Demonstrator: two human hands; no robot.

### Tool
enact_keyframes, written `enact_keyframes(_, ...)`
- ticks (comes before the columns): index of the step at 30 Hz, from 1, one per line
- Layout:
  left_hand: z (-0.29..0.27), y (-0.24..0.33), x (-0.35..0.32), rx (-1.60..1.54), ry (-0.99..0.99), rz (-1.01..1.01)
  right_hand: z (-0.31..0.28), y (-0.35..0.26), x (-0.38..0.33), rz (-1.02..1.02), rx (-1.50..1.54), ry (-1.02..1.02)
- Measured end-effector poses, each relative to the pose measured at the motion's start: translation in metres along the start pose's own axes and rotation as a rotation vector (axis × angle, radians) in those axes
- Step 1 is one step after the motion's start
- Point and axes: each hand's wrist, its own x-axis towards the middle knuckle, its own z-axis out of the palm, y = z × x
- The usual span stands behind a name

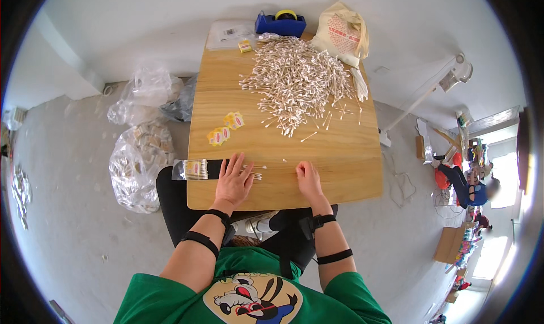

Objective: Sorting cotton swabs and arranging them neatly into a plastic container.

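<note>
My left hand (pixel 234 179) lies flat, fingers spread, over a small row of loose cotton swabs (pixel 258 172) near the table's front edge. The swab ends stick out past its right side. Just left of it is a black strip (pixel 213 169), then a clear bag (pixel 179 170) with packed swabs and a yellow card (pixel 193 169). My right hand (pixel 309 180) rests on the wooden table (pixel 345 171) with its fingers curled in. What those fingers hold, if anything, is hidden. A tiny white bit (pixel 284 160) lies between the hands.
A big heap of cotton swabs (pixel 300 80) covers the table's far side. Yellow cards (pixel 219 136) lie at left. Behind stand a blue tape dispenser (pixel 280 25) and a cream cloth bag (pixel 340 32). Plastic bags (pixel 141 165) sit on the floor at left; a person (pixel 479 194) sits far right.
</note>
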Motion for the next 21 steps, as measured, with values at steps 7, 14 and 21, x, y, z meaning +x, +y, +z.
enact_keyframes(7,0.006,-0.007,-0.006,-0.097,0.162,0.079,0.012,-0.049,-0.043,0.251,0.702,-0.140)
enact_keyframes(14,-0.049,0.029,-0.021,-0.230,0.220,0.398,-0.012,-0.085,-0.069,0.295,0.844,-0.316)
enact_keyframes(21,-0.067,0.050,-0.026,-0.444,0.128,0.354,-0.039,-0.109,-0.079,0.337,1.286,-0.256)
